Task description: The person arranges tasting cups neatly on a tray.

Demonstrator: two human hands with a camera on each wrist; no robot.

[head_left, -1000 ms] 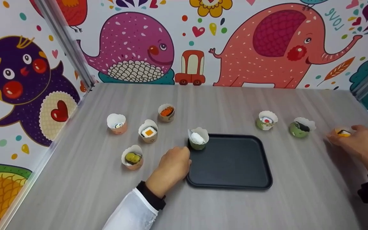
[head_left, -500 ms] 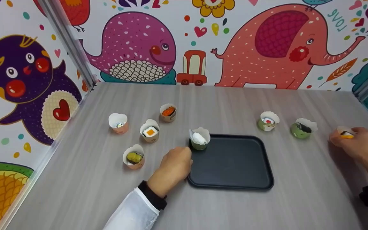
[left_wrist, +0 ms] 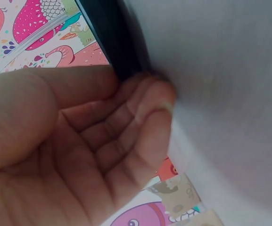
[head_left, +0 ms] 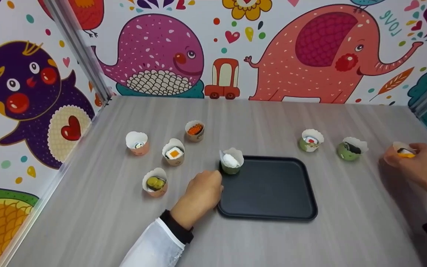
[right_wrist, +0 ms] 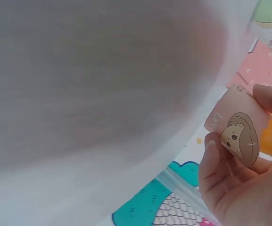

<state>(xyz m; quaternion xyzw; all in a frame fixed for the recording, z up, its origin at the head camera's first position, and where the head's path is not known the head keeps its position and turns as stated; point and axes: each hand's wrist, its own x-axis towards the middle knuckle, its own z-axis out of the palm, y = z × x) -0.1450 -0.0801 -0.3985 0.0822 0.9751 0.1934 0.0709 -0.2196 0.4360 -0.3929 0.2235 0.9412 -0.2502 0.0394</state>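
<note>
My left hand pinches the left edge of a dark rectangular tray; the left wrist view shows thumb and fingers at its rim. A green paper cup with a white piece stands at the tray's back left corner. At the far right, my right hand holds a pink paper baking cup between thumb and fingers. Inside that cup lies a sushi-like piece with orange-yellow and dark parts. The cup looks raised off the table, its shadow falling below the hand.
Left of the tray stand cups with a green-topped piece, an orange-centred white piece, orange roe and a whitish piece. Two green cups stand behind right. A patterned wall borders the table.
My right hand has raised and tilted the pink cup slightly, so more of its inside shows. The head view has shifted a little. My left hand stays on the tray's edge.
</note>
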